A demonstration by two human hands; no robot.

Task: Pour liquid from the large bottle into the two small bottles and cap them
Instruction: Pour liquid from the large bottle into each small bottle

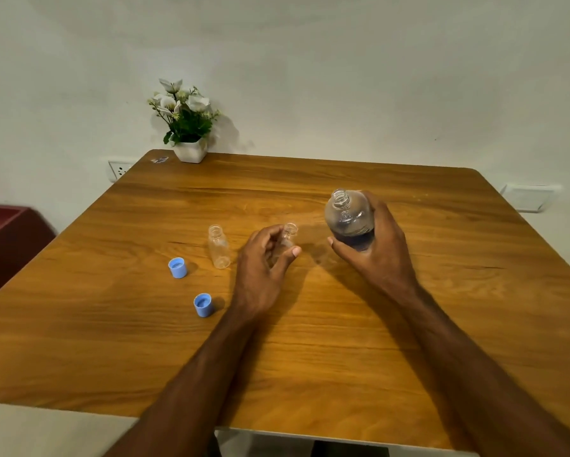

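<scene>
Dark liquid sits low in the large bottle (349, 219) gripped upright by the right hand (376, 242), just right of the small bottle (288, 237) (uncapped, upright) that the left hand (264, 258) grips.

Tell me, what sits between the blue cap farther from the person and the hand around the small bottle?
The other small bottle, uncapped, clear and apparently empty, stands between that blue cap and the left hand, as the head view shows.
</scene>
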